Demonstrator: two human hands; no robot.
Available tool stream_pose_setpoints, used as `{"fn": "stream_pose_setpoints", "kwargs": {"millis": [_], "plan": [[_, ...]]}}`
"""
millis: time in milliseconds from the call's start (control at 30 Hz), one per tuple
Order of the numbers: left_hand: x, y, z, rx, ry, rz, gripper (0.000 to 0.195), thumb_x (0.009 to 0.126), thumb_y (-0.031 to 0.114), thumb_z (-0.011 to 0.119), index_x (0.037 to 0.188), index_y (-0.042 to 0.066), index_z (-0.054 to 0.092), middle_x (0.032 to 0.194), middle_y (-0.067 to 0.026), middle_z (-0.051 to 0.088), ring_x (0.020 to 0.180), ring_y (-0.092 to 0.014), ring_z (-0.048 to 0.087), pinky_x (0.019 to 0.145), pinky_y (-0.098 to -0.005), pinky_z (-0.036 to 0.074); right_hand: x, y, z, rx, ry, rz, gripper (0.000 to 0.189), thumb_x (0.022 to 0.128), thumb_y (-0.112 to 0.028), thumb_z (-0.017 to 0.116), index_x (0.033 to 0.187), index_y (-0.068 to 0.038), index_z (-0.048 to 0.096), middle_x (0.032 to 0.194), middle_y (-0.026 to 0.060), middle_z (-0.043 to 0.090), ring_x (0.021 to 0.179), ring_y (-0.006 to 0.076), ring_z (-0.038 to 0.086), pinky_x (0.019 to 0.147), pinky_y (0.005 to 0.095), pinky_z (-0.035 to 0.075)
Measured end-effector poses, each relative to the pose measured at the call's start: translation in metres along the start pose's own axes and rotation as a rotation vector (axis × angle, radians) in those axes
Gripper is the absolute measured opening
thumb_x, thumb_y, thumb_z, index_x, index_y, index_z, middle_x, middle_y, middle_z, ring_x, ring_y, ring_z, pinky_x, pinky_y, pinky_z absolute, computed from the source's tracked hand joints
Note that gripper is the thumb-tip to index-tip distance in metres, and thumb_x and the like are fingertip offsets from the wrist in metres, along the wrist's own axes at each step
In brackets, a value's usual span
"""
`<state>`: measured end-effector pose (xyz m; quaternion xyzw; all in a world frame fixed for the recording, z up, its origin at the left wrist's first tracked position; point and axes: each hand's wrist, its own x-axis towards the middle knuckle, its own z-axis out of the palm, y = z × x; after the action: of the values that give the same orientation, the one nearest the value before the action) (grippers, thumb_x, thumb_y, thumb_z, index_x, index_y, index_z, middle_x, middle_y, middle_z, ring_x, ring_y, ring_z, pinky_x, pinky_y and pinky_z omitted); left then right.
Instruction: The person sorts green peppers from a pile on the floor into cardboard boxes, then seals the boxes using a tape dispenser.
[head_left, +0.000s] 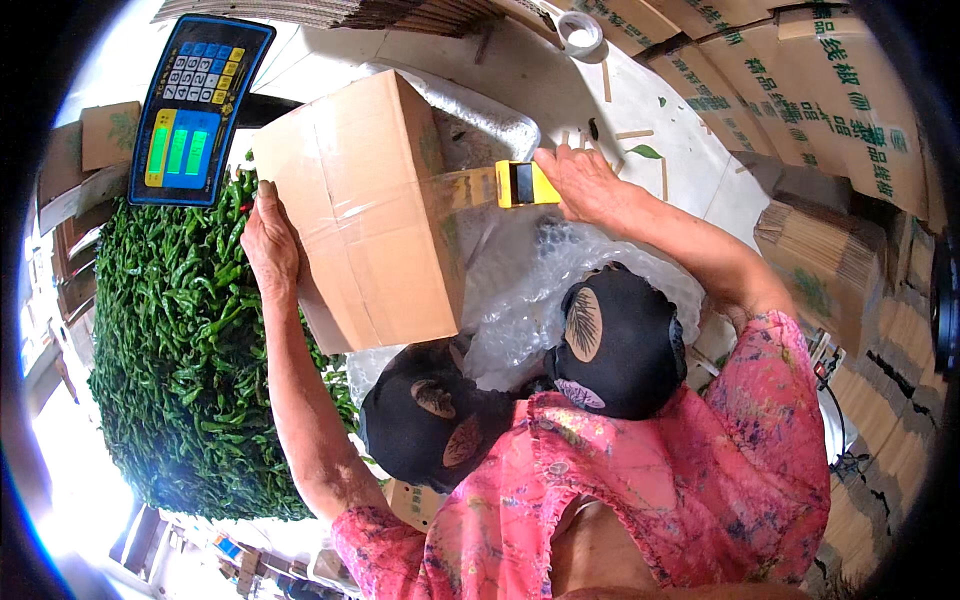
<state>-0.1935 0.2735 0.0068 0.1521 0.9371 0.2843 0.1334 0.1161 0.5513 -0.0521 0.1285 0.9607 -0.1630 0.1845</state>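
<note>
A cardboard box (367, 217) stands tilted in front of my knees, with clear tape across its near face. My left hand (271, 244) lies against the box's left edge, thumb on the face and the other fingers hidden behind it. In my right hand (581, 184) is a yellow tape dispenser (527, 184), to the right of the box. A strip of tape (469, 189) runs from the dispenser to the box's right side. Left of the box is a large heap of green chili peppers (180, 337).
A scale's display panel (201, 112) rises at upper left. Bubble wrap (525, 292) lies around my knees. A tape roll (579, 34) is on the floor at the top. Printed cartons (817, 97) and flattened cardboard (817, 247) are stacked at right.
</note>
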Motion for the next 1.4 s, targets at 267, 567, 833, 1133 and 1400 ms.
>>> {"fn": "stream_pose_setpoints", "kwargs": {"millis": [267, 567, 833, 1133, 1400], "plan": [[-0.002, -0.005, 0.002, -0.013, 0.03, 0.052, 0.072, 0.102, 0.065, 0.035, 0.108, 0.001, 0.069, 0.092, -0.0283, 0.069, 0.091, -0.046, 0.067, 0.081, -0.0517, 0.049, 0.086, -0.086, -0.015, -0.328, -0.347, -0.032, 0.023, 0.086, -0.016, 0.068, 0.105, -0.007, 0.076, 0.109, 0.0116, 0.075, 0.103, 0.0284, 0.071, 0.077, 0.0483, 0.058], [-0.003, -0.007, 0.007, -0.438, -0.141, 0.091, 0.072, 0.104, 0.06, 0.039, 0.145, 0.002, 0.051, 0.136, -0.0228, 0.061, 0.131, -0.034, 0.055, 0.109, -0.0393, 0.041, 0.115, -0.074, 0.023, -0.552, -0.437, -0.216, 0.019, 0.083, -0.023, 0.072, 0.098, -0.017, 0.081, 0.103, 0.004, 0.077, 0.098, 0.0276, 0.072, 0.073, 0.0496, 0.057], [-0.047, 0.06, 0.033, -0.474, -0.212, 0.5, 0.067, 0.103, 0.04, 0.043, 0.157, 0.003, 0.029, 0.161, -0.0246, 0.03, 0.149, -0.038, 0.029, 0.123, -0.0454, 0.02, -0.016, 0.049, -0.13, 0.915, -0.116, 0.436, 0.05, 0.079, -0.032, 0.078, 0.119, -0.004, 0.065, 0.102, 0.0061, 0.071, 0.091, 0.0152, 0.068, 0.08, 0.0312, 0.054], [-0.097, 0.082, 0.087, 0.101, -0.284, 0.955, 0.076, 0.085, 0.043, 0.071, 0.151, 0.017, 0.045, 0.161, -0.0101, 0.036, 0.148, -0.037, 0.029, 0.116, -0.0537, 0.025, -0.005, 0.018, -0.179, 1.192, -0.035, 0.094, 0.054, 0.079, -0.028, 0.079, 0.123, -0.001, 0.064, 0.111, 0.0059, 0.068, 0.104, 0.015, 0.062, 0.097, 0.0283, 0.046], [-0.1, -0.079, 0.121, -0.988, -0.167, -0.294, 0.062, 0.105, 0.038, 0.046, 0.152, 0.0, 0.034, 0.156, -0.0205, 0.037, 0.14, -0.031, 0.042, 0.116, -0.0446, 0.032, -0.009, 0.005, -0.148, 1.3, -0.04, 0.154, 0.075, 0.075, -0.017, 0.079, 0.142, 0.0, 0.049, 0.122, 0.0086, 0.061, 0.11, 0.016, 0.059, 0.102, 0.0309, 0.045]]}}
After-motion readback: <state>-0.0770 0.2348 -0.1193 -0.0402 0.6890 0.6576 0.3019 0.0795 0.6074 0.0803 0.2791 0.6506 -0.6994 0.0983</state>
